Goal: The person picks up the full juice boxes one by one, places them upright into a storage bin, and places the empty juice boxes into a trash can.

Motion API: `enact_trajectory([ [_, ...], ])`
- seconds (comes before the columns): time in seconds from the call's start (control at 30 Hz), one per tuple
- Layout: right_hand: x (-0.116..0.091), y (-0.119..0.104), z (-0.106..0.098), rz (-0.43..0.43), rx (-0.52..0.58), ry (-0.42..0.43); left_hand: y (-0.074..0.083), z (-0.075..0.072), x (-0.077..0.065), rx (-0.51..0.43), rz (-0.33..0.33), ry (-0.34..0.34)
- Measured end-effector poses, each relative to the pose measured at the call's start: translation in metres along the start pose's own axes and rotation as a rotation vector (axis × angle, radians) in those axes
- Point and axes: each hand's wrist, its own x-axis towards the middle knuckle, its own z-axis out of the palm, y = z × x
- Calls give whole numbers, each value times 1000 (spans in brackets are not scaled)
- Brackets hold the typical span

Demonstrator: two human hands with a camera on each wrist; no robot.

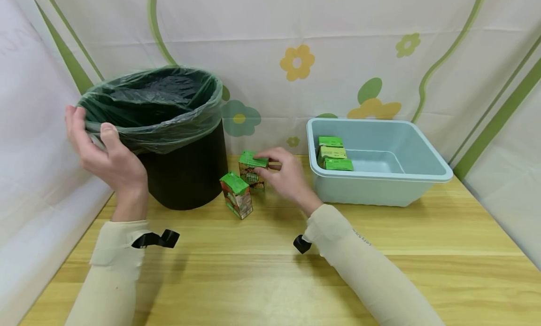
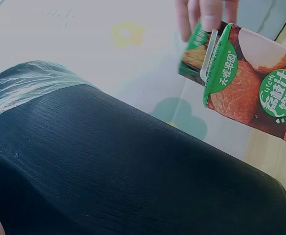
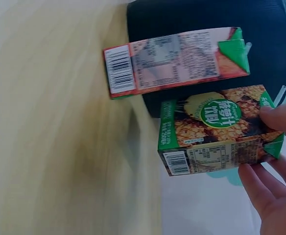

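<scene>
My right hand [image 1: 287, 173] pinches the top of a green-topped pineapple juice box [image 3: 216, 127] between thumb and fingers. In the right wrist view this box is tilted with its straw at the top. Beside it a litchi juice box [image 2: 260, 78] stands on the table, in front of the black trash bin [image 1: 190, 171]. My left hand [image 1: 112, 159] is at the left front of the bin's rim, fingers spread and holding nothing that I can see. A translucent green bag [image 1: 186, 126] lines the bin and folds over its rim.
A light blue plastic tub [image 1: 359, 190] stands at the right. Several green-topped cartons [image 1: 334, 152] sit along its left side. A printed flower curtain [image 1: 253, 44] hangs behind the wooden table [image 1: 236, 279].
</scene>
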Motion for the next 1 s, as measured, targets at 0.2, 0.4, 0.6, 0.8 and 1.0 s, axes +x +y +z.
enact_trajectory([
  [0.2, 2, -11, -6, -38, 9, 63, -1, 2, 0, -13, 15, 19],
  [0.4, 6, -23, -11, -44, 40, 95, -4, 4, 0, -44, 32, 49],
  [0.6, 15, -38, -15, -65, 96, 132, -6, 4, 1, -51, 46, 54],
  [0.8, 26, -56, -20, -117, 143, 173, -7, 4, 1, -53, 50, 52],
  [1.0, 38, -77, -27, -188, 183, 194, -8, 4, 2, -62, 59, 53],
])
